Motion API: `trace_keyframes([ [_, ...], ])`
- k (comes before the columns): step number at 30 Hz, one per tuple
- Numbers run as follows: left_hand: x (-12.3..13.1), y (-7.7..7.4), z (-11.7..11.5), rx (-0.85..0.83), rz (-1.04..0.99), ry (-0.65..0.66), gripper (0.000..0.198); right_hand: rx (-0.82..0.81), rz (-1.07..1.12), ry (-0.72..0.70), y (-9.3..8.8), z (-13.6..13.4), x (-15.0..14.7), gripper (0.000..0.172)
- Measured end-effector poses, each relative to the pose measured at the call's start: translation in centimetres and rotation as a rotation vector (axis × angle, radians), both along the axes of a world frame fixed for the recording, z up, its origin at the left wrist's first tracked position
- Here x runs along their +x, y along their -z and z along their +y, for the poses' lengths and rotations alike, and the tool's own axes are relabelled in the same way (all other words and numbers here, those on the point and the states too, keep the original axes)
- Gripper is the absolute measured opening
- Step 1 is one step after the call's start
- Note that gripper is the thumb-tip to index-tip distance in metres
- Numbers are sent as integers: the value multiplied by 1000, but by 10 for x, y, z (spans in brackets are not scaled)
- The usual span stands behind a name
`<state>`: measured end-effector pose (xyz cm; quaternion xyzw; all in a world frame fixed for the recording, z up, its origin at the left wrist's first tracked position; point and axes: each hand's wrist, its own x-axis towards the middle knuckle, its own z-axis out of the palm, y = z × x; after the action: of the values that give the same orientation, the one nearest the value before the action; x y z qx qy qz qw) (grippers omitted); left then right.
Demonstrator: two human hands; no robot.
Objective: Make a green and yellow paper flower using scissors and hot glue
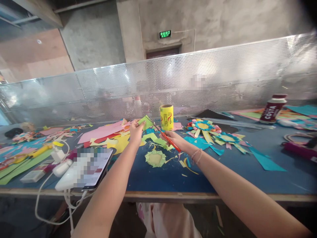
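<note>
My left hand (135, 131) pinches a small piece of light green paper (146, 122) and holds it above the blue table (158, 175). My right hand (174, 138) grips red-handled scissors (170, 141), whose blades point up-left into the green piece. Below the hands lies a green and yellow paper flower (155, 158) among small paper scraps. Green paper strips (155, 139) lie under the hands.
A yellow roll (166, 117) stands just behind the hands. Finished paper flowers (205, 127) lie to the right, a brown drink bottle (273, 112) far right. At the left front edge sit a phone (95, 167), a white power bank (64, 180) and cables. A perforated metal screen (223, 76) backs the table.
</note>
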<state>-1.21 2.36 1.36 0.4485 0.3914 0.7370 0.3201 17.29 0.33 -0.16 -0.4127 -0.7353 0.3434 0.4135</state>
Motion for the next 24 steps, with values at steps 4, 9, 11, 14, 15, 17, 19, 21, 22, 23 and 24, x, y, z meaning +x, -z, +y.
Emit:
trace_keyframes([
  [4,4,-3,-3,-25,-194,157,24,-44,-93,-69,-1,-2,-1,41],
  [9,9,-3,-7,-4,-163,215,22,-39,-113,-72,0,-1,-2,43],
  [11,10,-1,-5,5,-118,188,22,-35,-111,-84,0,-1,-1,43],
  [14,5,2,-1,-8,-11,90,23,-31,-113,-92,-3,-2,0,42],
  [15,3,2,0,-9,59,49,23,-24,-114,-83,-5,-2,1,42],
  [17,-3,2,1,15,236,-22,23,1,-120,-64,-8,-2,3,41],
  [19,-8,2,0,53,403,-31,25,26,-135,-64,-11,0,8,41],
  [21,-12,1,-2,65,499,21,29,32,-162,-83,-13,3,13,40],
  [22,-13,0,-2,59,521,51,30,26,-178,-93,-14,4,16,40],
  [23,-14,0,-2,46,531,76,30,15,-192,-102,-15,5,18,39],
  [24,-15,1,-2,31,528,91,30,0,-201,-112,-16,5,21,39],
])
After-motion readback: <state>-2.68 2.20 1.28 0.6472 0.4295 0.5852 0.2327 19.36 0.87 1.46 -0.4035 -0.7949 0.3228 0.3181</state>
